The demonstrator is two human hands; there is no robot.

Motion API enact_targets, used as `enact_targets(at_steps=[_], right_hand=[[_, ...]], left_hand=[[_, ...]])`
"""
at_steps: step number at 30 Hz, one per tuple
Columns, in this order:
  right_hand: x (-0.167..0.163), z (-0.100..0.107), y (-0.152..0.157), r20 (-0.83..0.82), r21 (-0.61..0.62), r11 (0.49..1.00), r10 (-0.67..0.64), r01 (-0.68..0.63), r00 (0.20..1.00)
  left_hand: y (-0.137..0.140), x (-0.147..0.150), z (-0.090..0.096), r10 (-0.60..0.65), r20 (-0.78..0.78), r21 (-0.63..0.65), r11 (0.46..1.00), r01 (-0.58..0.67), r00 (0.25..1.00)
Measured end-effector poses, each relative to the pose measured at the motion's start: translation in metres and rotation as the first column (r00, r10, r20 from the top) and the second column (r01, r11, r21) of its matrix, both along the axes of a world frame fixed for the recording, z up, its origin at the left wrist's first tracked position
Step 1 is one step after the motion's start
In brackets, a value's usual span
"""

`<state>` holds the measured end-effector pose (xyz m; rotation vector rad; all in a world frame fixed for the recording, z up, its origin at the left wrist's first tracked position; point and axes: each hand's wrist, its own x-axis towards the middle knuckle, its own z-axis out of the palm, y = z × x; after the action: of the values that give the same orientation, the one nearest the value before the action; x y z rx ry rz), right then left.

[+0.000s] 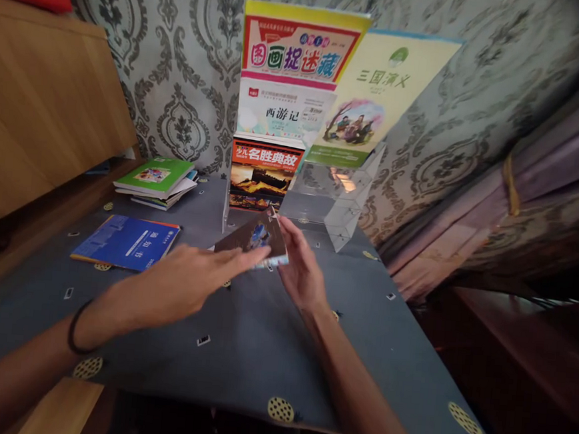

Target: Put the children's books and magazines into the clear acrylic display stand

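Desk [242, 374] with printed pineapples along its near edge; over its middle, short of the far edge, two hands meet at a dark book [240, 238]. The left hand [178, 285], a black band [74, 324] at its wrist, lies across the cover with fingers nearly straight, the index along the lower edge; its thumb is hidden, so I can't tell whether it grips. The right hand [303, 265] is partly curled and holds the book by its right edge.

To handle it well, I'd let the right hand take the weight and leave the left fingers light and flat, so the cover won't bend.

The dark cover's writing is too blurred for me. Toward the desk's left edge a blue book [127, 241] shows large white characters, the last two apparently 知书. Behind it, a green book [155, 176] tops a small stack.

At the far edge stands a clear rack [342, 214]. Its lowest filled tier holds 名胜典故 [262, 178], marked 少儿; above come 西游记 [280, 112] and 图画捉迷藏 [296, 60]. To their right is 三国演义 [379, 90].
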<state>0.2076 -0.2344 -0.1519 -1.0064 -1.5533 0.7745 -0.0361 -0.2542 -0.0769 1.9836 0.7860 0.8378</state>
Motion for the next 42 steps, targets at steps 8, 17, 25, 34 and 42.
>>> enact_targets(at_steps=[8, 17, 25, 34, 42], right_hand=[[0.023, -0.032, 0.019, -0.299, -0.302, 0.948, 0.010, -0.104, 0.954], [0.013, -0.056, 0.022, 0.230, -0.126, 0.992, 0.014, 0.016, 0.973], [0.005, -0.053, 0.015, 0.596, 0.054, 0.996, 0.029, -0.076, 0.803], [-0.042, -0.040, -0.008, 0.723, 0.093, 0.947, 0.149, -0.308, 0.674], [-0.114, -0.036, -0.025, 0.796, -0.084, 0.752, 0.446, -0.654, 0.410]], left_hand=[[-0.022, 0.003, -0.111, 0.181, -0.775, 0.471, 0.805, 0.362, 0.606], [-0.007, -0.017, -0.111, 0.006, -0.580, 0.358, 0.900, 0.248, 0.815], [0.072, -0.052, -0.121, 0.119, -0.282, 0.172, 0.982, -0.072, 0.952], [0.113, -0.050, -0.129, 0.119, -0.140, 0.115, 0.988, -0.104, 0.983], [0.114, -0.051, -0.136, 0.141, -0.227, 0.202, 0.975, -0.095, 0.964]])
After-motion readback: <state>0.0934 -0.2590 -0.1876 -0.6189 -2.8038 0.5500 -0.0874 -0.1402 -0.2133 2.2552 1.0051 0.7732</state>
